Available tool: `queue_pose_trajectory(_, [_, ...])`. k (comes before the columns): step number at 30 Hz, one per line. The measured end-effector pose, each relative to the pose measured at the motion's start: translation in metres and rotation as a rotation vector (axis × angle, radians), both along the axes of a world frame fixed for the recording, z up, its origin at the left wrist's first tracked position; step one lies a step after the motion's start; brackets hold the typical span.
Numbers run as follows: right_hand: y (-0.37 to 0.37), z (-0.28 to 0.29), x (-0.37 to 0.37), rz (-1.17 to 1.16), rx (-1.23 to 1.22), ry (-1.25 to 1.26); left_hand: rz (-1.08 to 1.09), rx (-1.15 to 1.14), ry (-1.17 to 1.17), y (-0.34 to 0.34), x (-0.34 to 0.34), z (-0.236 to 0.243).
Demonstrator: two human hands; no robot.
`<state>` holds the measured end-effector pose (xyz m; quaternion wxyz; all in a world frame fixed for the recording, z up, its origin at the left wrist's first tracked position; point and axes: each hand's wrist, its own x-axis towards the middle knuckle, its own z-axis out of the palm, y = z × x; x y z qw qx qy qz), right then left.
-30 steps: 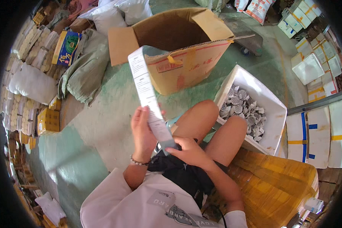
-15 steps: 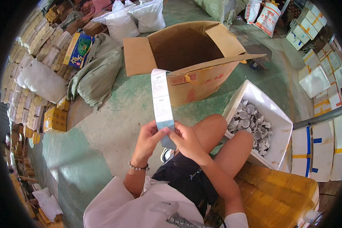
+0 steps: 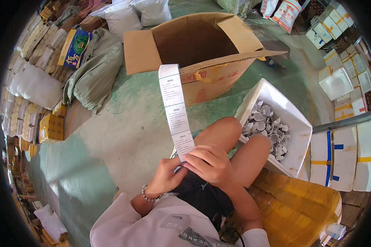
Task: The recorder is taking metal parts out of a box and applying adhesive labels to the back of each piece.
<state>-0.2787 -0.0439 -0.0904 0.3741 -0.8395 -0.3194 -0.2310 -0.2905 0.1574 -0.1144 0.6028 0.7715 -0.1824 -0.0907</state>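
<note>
Label strip (image 3: 176, 109) on the near side of the open cardboard box (image 3: 224, 82), toward its left corner: printed face turned up to the camera, lower end gripped, free upper end overlapping the near rim of the box in this view; contact or gap at that rim impossible to tell. Left hand (image 3: 167, 176), nearer than the box and below its left corner in view: thumb and forefinger drawn together on the lower end of the strip, fingertips partly covered. Right hand (image 3: 209, 164), nearer than the middle of the box: fingers bent over the printed face at the same end, pinch closed, with no gap apparent at the tips. For good handling, as judged from this pose: anchor with one light pinch during any shift of the other, to avoid creasing the paper. Set fingertips along a dividing line between labels, for a straight, even pull. Allow a gentle curve, never a sharp fold. Hold the free end clear of the box's near rim, a likely snag for paper so long and thin. Foam tub (image 3: 292, 108) of small packets (image 3: 264, 123), to the right of the box and nearer: best left outside the strip's swing.
</note>
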Motion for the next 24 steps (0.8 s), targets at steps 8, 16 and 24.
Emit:
queue_pose_trajectory(8, [-0.007,-0.011,-0.011,-0.015,-0.029,-0.133,-0.103,0.192,0.011,0.002,-0.002,0.011])
queue_pose_trajectory(16, [-0.021,-0.015,-0.024,-0.245,0.512,0.39,-0.164,0.174,0.009,0.017,0.004,-0.042])
queue_pose_trajectory(24, [-0.08,0.005,-0.099,-0.355,0.758,0.645,0.181,0.669,-0.12,0.084,0.012,-0.24])
